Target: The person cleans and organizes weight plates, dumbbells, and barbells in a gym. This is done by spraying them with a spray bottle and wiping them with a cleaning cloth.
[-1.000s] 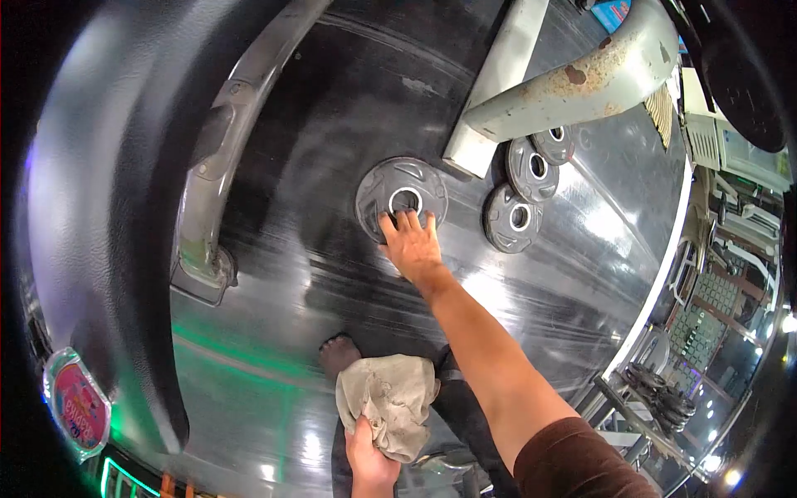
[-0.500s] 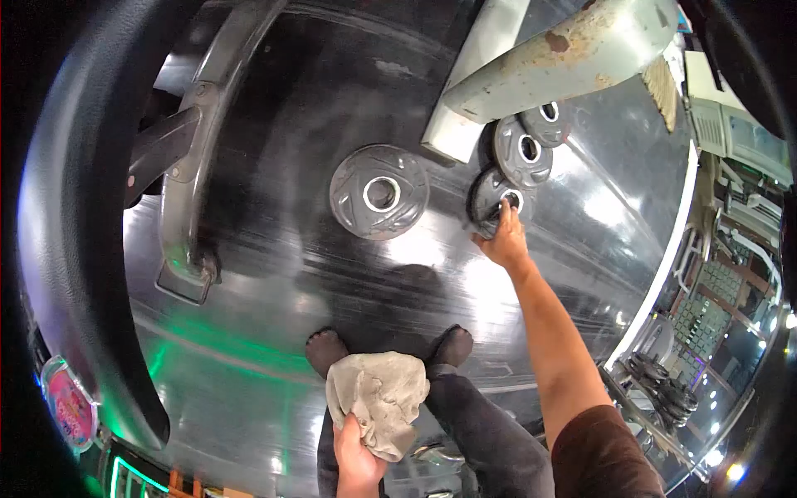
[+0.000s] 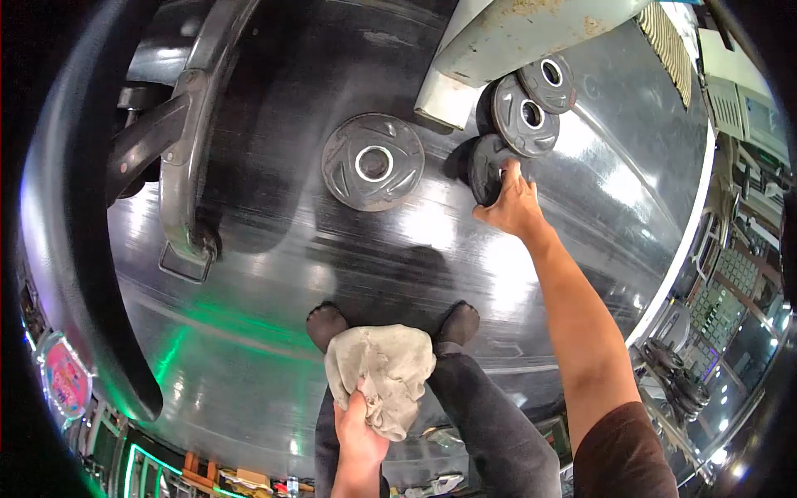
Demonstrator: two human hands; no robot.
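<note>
Right hand (image 3: 516,207) was clamped on the rim of a small weight plate (image 3: 483,170), which stood tilted on edge on the black floor (image 3: 332,266). Left hand (image 3: 359,432) was closed on a grey cloth (image 3: 382,369), held above the feet. A large plate (image 3: 374,162) lay flat to the left, apart; two more plates (image 3: 523,112) leaned just beyond, against the machine base (image 3: 498,41)

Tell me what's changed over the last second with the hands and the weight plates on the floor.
The right hand left the large weight plate, moved right to the small weight plate, took hold of it and tipped it up on its edge. Unchanged: the large weight plate lies flat on the floor, and the left hand grips the rag.
</note>
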